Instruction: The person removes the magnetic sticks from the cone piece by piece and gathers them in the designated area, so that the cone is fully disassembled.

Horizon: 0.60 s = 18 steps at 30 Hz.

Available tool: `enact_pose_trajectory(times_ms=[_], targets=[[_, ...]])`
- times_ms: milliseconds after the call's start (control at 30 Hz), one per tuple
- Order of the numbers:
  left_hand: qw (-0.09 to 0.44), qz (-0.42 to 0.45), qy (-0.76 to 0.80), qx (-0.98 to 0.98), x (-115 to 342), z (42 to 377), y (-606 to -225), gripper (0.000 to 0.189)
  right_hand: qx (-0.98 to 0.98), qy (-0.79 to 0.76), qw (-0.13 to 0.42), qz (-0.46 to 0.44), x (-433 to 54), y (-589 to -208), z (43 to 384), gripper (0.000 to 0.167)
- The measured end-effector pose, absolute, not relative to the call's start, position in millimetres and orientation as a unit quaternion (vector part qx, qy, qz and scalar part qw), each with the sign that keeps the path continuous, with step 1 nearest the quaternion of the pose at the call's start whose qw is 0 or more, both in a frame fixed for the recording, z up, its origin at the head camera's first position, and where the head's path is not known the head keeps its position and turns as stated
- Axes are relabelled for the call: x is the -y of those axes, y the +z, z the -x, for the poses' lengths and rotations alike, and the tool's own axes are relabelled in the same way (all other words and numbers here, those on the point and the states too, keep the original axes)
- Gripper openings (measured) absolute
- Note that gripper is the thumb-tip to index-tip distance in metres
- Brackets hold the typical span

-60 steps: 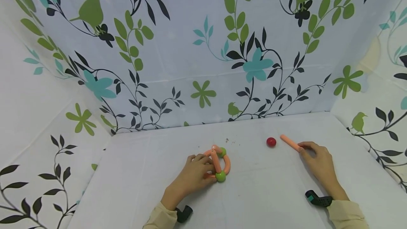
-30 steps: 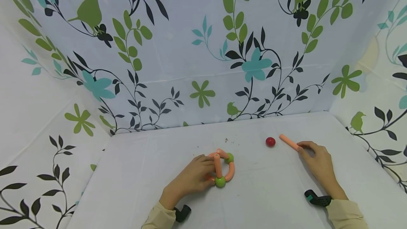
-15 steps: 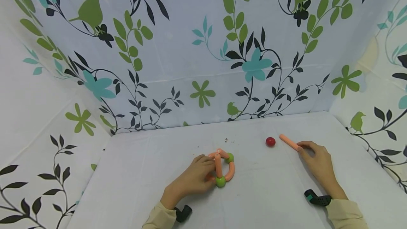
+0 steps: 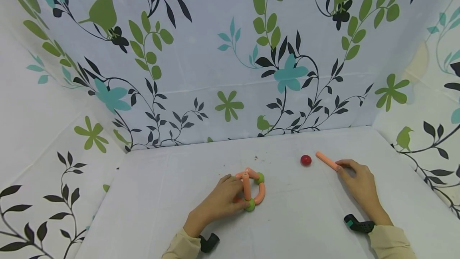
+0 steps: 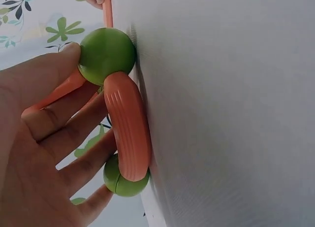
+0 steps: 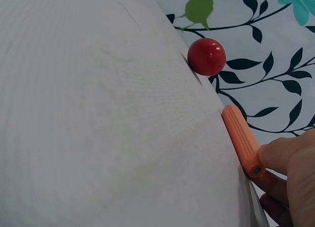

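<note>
My left hand (image 4: 222,199) grips a small built frame of orange rods and green balls, which look like a magnetic construction toy. In the left wrist view its thumb presses the nearer green ball (image 5: 107,56), while the fingers reach behind a curved orange rod (image 5: 129,128). A second green ball (image 5: 125,182) sits at that rod's other end. One straight orange rod (image 4: 246,187) slants up from the near ball; the hand hides the frame's left side. Off to the right, my right hand (image 4: 359,183) pinches the near end of a loose straight orange rod (image 4: 326,160) lying on the table.
A glossy red ball (image 4: 306,160) rests on the white-covered table (image 4: 287,227), just left of the loose rod's far end. Small dark specks (image 4: 256,158) lie behind the frame. A leaf-and-bird patterned cloth (image 4: 201,67) rises along the table's back edge.
Over two seconds the frame has shifted slightly right and nearer to me with my left hand. Since half a second ago, the left thumb has moved onto the near green ball. The right hand stays still.
</note>
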<state>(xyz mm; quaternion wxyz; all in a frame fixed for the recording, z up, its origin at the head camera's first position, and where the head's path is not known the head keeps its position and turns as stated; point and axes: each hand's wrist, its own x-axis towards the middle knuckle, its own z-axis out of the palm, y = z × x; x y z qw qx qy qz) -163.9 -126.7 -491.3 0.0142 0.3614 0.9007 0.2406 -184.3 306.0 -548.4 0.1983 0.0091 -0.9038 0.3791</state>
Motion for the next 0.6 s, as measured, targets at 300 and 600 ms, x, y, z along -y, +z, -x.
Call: enact_pose_trajectory(times_ms=[300,600], targets=[[0.027,-0.343,0.25,-0.905,124.7,162.6,-489.9,0.024,0.903,0.383,0.193,-0.006,-305.8,-547.5,182.9,0.03],[0.036,-0.324,0.244,-0.913,122.2,162.2,-487.7,0.023,0.903,0.381,0.201,-0.008,-306.1,-549.7,183.6,0.029]])
